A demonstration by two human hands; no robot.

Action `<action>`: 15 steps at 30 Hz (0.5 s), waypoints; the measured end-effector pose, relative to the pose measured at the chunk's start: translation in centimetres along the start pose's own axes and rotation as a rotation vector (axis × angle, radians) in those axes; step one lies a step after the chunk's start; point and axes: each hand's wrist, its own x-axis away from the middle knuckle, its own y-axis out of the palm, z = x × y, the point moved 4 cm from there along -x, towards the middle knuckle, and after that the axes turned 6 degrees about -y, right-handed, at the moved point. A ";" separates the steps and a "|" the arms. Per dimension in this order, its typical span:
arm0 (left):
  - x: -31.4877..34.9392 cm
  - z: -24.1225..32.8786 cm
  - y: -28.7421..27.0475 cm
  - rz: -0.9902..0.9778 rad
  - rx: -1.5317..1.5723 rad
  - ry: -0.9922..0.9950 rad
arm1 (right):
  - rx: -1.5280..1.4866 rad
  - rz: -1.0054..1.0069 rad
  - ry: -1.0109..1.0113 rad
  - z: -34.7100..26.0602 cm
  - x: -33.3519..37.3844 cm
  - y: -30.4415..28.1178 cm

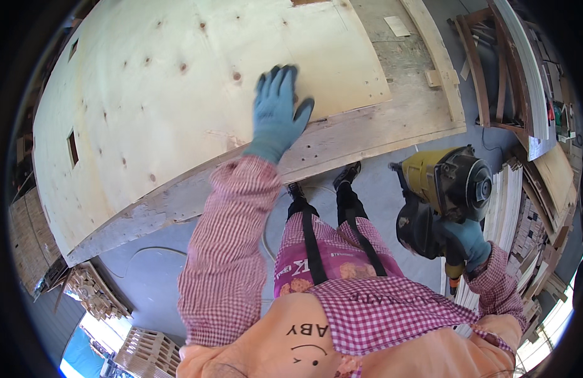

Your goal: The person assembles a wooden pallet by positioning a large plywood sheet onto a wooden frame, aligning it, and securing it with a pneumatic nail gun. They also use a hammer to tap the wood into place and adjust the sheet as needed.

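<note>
Grey floor (156,249); plywood sheet (172,94) atop wooden base (367,126); left hand (277,116) palm-down at its edge, fingers close, thumb out; right hand (471,241) curled round nail gun (431,179); likely positioning, next needing steady aim

The apron (380,318) and peach shirt (266,331) bear lettering (307,330).

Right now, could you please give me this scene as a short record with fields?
Left hand: teal glove, palm down, fingers extended, apparently resting on the plywood sheet
Right hand: teal glove, gripping a yellow-and-black nail gun
Nail gun position: in front of the person's right side, apart from the plywood
Sheet: pale, knotty, with rectangular cut-outs toward its left side
Under the sheet: a wooden base, showing beyond its near and right edges
Floor: grey
</note>
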 end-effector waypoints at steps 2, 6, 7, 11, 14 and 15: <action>2.4 -0.5 -3.6 -0.110 -0.208 -0.015 | -0.458 0.087 0.395 -0.1 0.1 1.5; 5.5 -5.6 -5.7 -0.312 -0.473 -0.044 | -0.735 0.288 0.291 -3.7 -6.8 1.0; 6.0 -6.0 -5.7 -0.293 -0.506 -0.046 | -0.718 0.280 0.271 -4.6 -9.3 0.6; 6.5 -6.6 -4.5 -0.221 -0.569 -0.011 | -0.685 0.364 0.286 -3.6 -9.0 1.9; 6.3 -6.9 -4.2 -0.179 -0.571 -0.004 | -0.783 0.531 0.200 -4.9 -5.7 3.2; 6.4 -6.9 -4.0 -0.175 -0.561 -0.003 | -0.723 0.291 0.447 -4.9 -4.8 2.8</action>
